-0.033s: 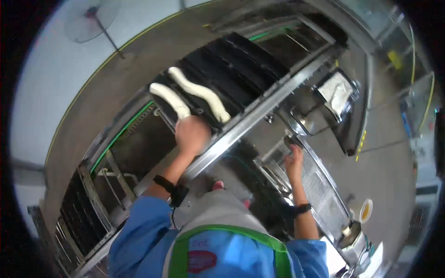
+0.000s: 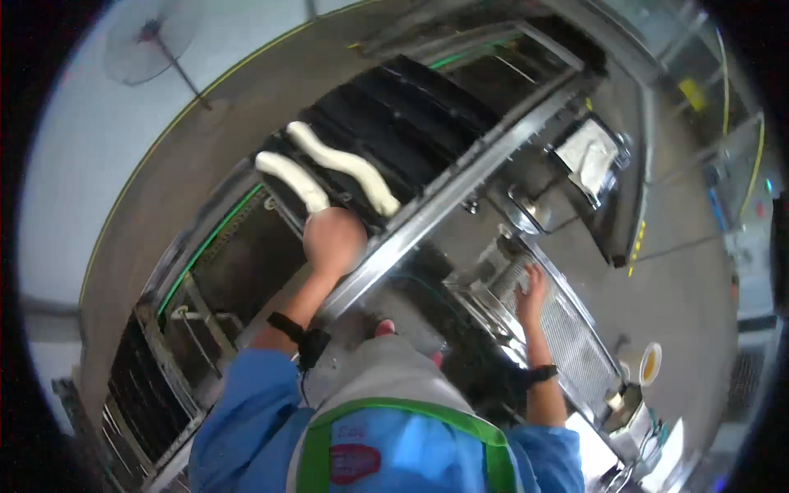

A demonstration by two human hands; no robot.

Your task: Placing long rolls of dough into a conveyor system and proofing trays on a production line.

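Two long pale strips that look like dough lie side by side on the black ridged conveyor (image 2: pixel 403 107). The right strip (image 2: pixel 343 163) curves down toward the metal rail. At the near end of the left strip (image 2: pixel 292 177) is my left hand (image 2: pixel 334 241), covering that end. A blur hides its fingers, so its grip cannot be made out. My right hand (image 2: pixel 532 294) is raised near a perforated metal tray (image 2: pixel 563 341), fingers apart and nothing visible in them.
A metal rail (image 2: pixel 460 181) runs diagonally along the conveyor's near side. Right of it stand a round metal dish (image 2: pixel 528 212) and a pale crumpled sheet (image 2: pixel 588 154) on a stand. A container with yellow contents (image 2: pixel 650 364) sits at the lower right. A fan (image 2: pixel 152 37) stands far left.
The whole view has shifted slightly, with the conveyor a little further left in the picture. My right hand has moved a little to the right over the perforated tray. My left hand stays at the strip's end.
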